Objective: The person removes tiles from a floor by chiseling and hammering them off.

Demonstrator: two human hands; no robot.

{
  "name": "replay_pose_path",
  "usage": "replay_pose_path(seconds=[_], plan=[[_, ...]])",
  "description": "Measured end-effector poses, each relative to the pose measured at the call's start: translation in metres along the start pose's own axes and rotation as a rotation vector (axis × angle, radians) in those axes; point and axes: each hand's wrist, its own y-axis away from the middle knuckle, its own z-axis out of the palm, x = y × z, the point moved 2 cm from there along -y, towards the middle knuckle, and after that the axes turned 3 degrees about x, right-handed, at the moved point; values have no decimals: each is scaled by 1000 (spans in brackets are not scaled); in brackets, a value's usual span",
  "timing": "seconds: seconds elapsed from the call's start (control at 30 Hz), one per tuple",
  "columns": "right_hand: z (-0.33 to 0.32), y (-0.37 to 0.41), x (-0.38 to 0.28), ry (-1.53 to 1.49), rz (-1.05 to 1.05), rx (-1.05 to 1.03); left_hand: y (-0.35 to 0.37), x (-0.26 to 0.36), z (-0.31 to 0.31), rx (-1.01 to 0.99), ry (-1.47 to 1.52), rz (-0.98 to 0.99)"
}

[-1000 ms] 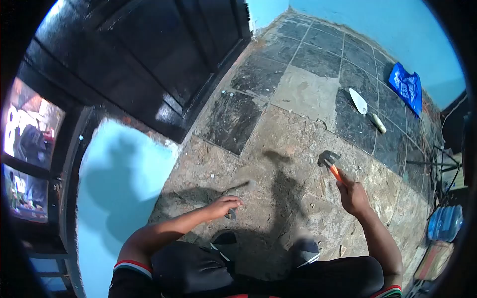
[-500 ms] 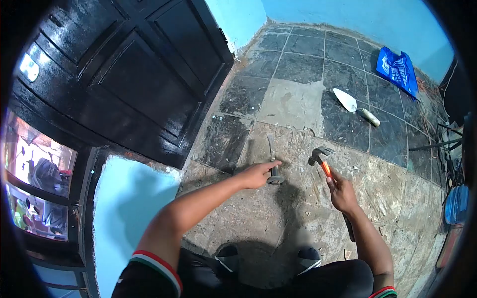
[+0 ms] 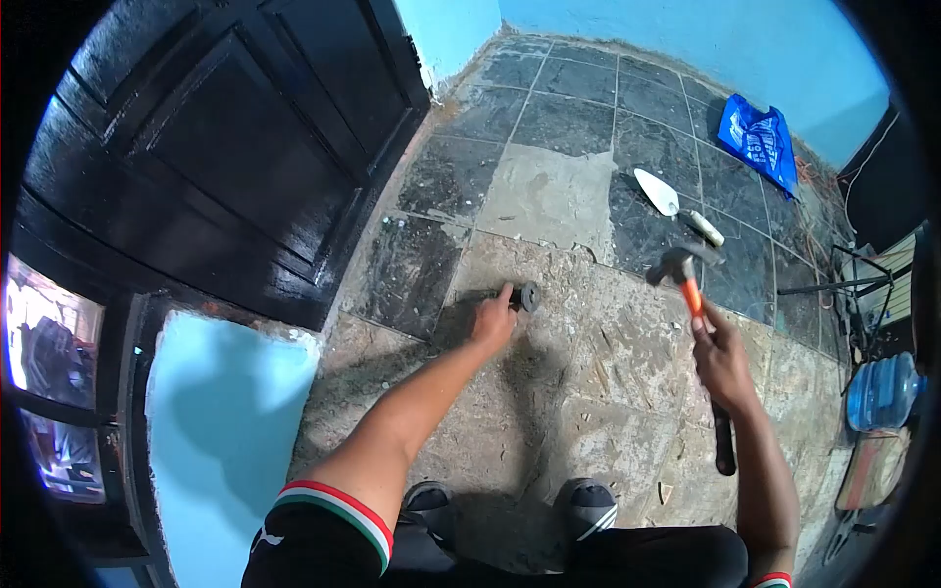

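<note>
My left hand [image 3: 495,321] is closed round a chisel with a round dark guard [image 3: 529,297] at its near end. Most of its shaft is hidden by the fingers, and the tool is held low over the rough bare floor [image 3: 608,343]. Off to the right, my right hand [image 3: 722,365] grips a claw hammer [image 3: 690,284] by its orange and black handle. The hammer's head is raised and slightly blurred, pointing away from me, to the right of the chisel.
Dark floor tiles [image 3: 561,120] lie beyond the rough patch, with a grey mortar square [image 3: 549,196] among them. A trowel [image 3: 657,191] and a blue bag [image 3: 757,139] lie on the tiles. A black door [image 3: 245,147] stands left; a water bottle [image 3: 882,395] lies at right.
The hammer has been lifted up and to the right. The chisel has turned so its guard now faces up toward me. My view has shifted slightly to the right.
</note>
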Motion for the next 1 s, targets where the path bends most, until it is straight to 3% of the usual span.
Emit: replay_pose_path(seconds=[0.13, 0.23, 0.27, 0.3, 0.37, 0.43, 0.57, 0.6, 0.7, 0.77, 0.9, 1.0], plan=[[-19, 3, -69, 74, -60, 34, -13, 5, -6, 31, 79, 52], [-8, -11, -78, 20, -71, 109, -29, 5, -28, -44, -14, 47], [0, -15, -80, -45, -49, 116, -28, 8, -42, -111, -46, -44], [11, -18, -81, -113, -26, 122, -27, 6, -45, -90, -64, 23], [43, -23, -71, -199, -24, 219, -26, 0, -48, -47, -105, 157], [83, -8, -69, -264, 44, 292, -32, -18, -14, 12, -63, 53], [173, 23, -30, -581, 204, 335, -28, -16, -26, -90, 19, -27], [197, 30, -22, -637, 207, 327, -20, -6, -42, -75, -71, 90], [262, 46, 1, -722, 257, 278, -24, -9, -39, -30, 9, -54], [294, 43, 13, -688, 295, 96, -14, 1, -57, -21, -79, 47], [287, 33, 10, -780, 331, 102, -18, 2, -46, -25, -158, 108], [257, 26, 16, -797, 266, 246, -21, 1, -26, -42, -259, 179]])
